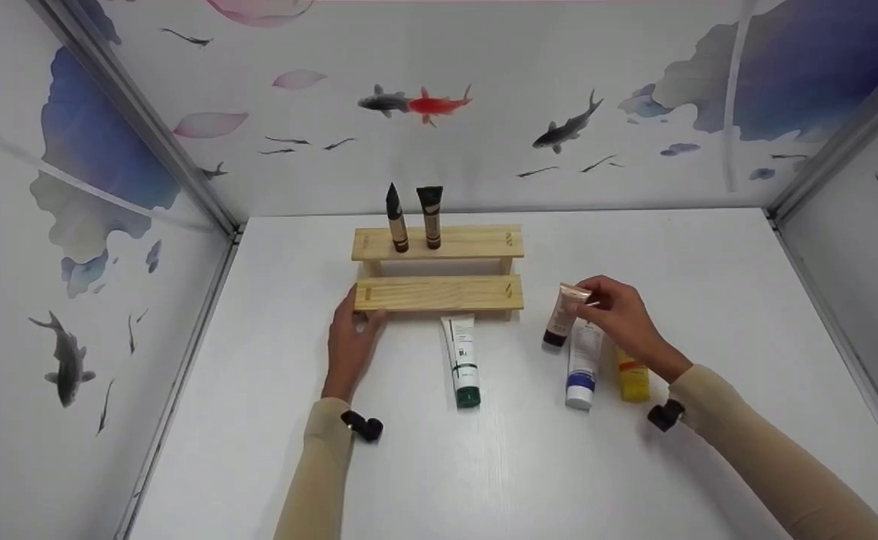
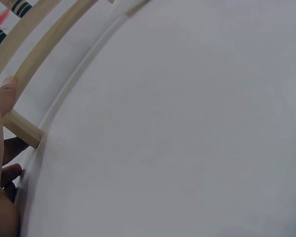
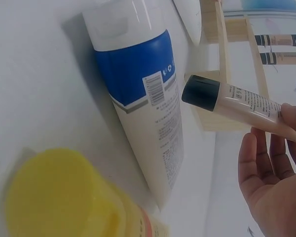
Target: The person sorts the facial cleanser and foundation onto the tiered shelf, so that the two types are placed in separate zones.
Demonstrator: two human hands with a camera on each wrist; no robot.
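My left hand [image 1: 348, 351] grips the left end of a two-tier wooden rack [image 1: 439, 294]. In the left wrist view its thumb [image 2: 6, 94] lies on the front board, with the other fingers low around the rack's leg [image 2: 23, 129]. My right hand [image 1: 623, 319] pinches a small pinkish-beige squeeze tube [image 1: 563, 315] near its flat end, thumb on one side and fingers on the other. The tube's black cap [image 3: 201, 92] points down and away from the hand. Beneath that hand lie a white tube with a blue band [image 1: 583, 364] and a yellow tube [image 1: 634, 379].
Two slim dark-and-tan tubes [image 1: 432, 217] stand cap-down on the rack's upper tier. A white tube with a green cap [image 1: 462, 360] lies before the rack. White panels [image 1: 484, 150] with painted fish enclose the white table [image 1: 484, 472] at the back and sides.
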